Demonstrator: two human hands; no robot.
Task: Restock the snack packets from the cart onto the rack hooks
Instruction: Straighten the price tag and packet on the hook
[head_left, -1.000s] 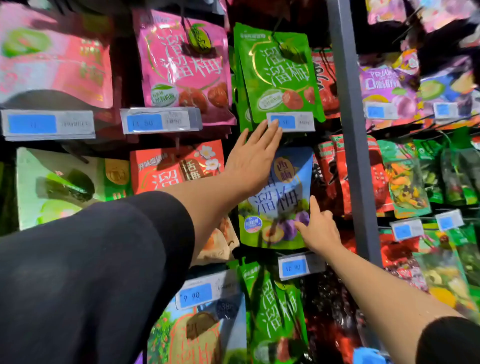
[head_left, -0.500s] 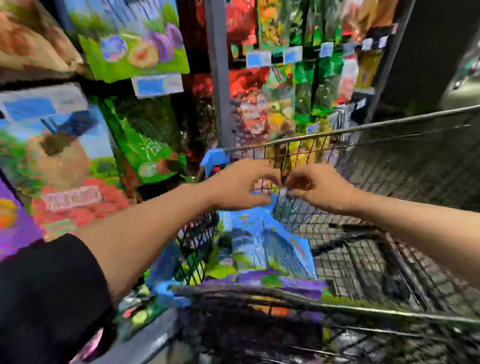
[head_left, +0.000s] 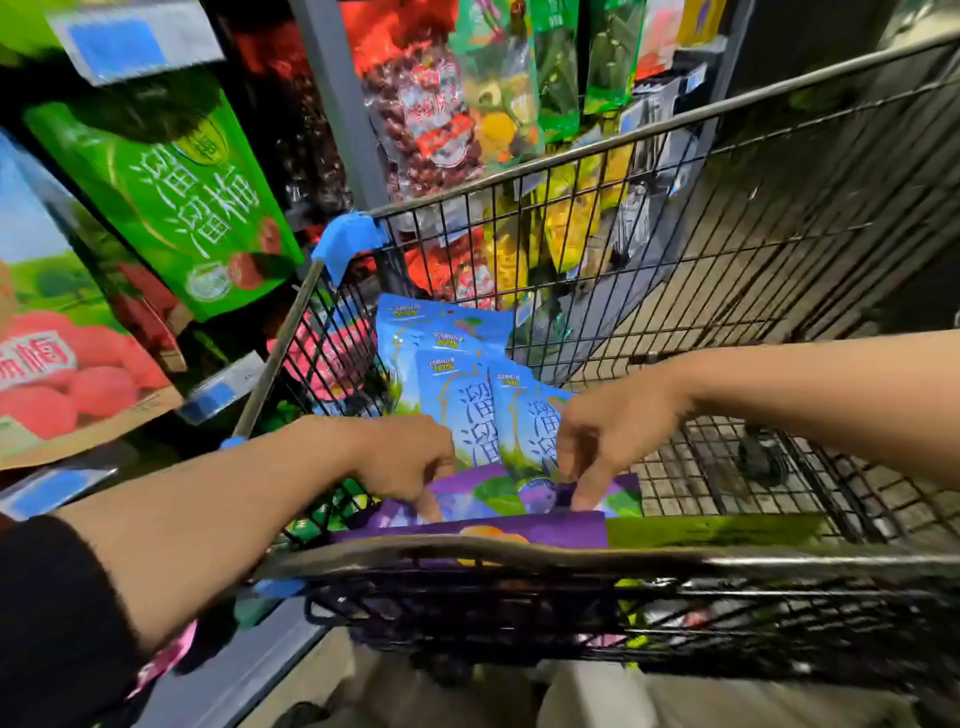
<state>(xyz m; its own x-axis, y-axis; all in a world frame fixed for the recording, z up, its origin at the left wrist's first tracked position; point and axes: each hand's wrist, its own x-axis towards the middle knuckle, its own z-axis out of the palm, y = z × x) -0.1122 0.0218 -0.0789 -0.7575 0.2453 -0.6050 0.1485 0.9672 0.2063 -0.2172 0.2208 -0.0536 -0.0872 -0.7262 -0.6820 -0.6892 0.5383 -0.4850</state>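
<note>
Both of my hands are down inside the wire cart (head_left: 649, 127). A purple snack packet (head_left: 501, 496) stands against the cart's near wall. My left hand (head_left: 410, 462) curls its fingers over that packet's upper left edge. My right hand (head_left: 608, 434) pinches its upper right edge, index finger pointing down on its front. Behind it, several blue snack packets (head_left: 457, 384) lie stacked toward the cart's far left corner. The rack (head_left: 337, 104) with hanging packets stands to the left and ahead. How firmly either hand grips is partly hidden.
A green packet (head_left: 171, 192) and a red-fruit packet (head_left: 62, 374) hang on the rack close to my left arm, with blue price tags (head_left: 218, 395) below them. The cart's dark handle bar (head_left: 675, 558) crosses the foreground. The cart's right half shows bare wire floor (head_left: 753, 467).
One second ago both hands were up at the rack on a hung blue packet. The view has swung down to the cart, and both hands have dropped onto the purple packet.
</note>
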